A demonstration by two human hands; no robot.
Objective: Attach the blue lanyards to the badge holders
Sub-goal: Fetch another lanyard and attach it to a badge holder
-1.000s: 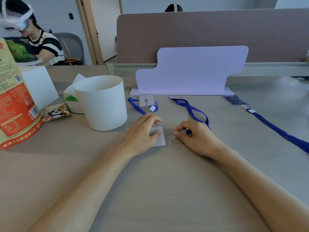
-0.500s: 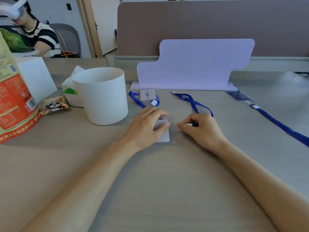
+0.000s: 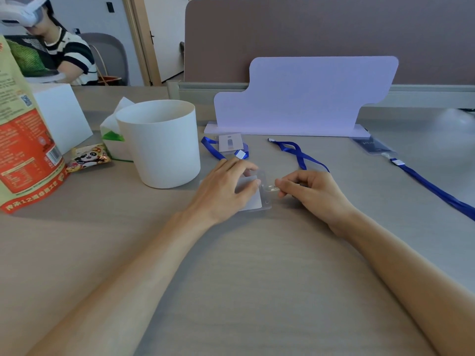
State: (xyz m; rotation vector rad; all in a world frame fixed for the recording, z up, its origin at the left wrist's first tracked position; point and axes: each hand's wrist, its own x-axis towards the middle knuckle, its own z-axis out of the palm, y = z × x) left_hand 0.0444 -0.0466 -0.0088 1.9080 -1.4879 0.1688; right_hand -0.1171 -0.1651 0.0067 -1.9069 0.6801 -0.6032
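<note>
At 11 o'clock from the hands, one badge holder (image 3: 230,142) is seen lying on a lanyard (image 3: 212,148); attachment cannot be confirmed. The clear badge holder (image 3: 253,195) at centre is pinned flat by the left hand (image 3: 223,191), fingers spread. Its slot edge is approached by the right hand (image 3: 312,192), pinched narrowly on a clip (image 3: 272,187). At 2 o'clock, another lanyard (image 3: 434,187) appears fitted to a dark holder (image 3: 371,145).

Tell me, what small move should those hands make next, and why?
Probably slide the clip pinched by the right hand into the slot of the badge holder, since the left hand already pins it flat and the two nearly meet.
</note>
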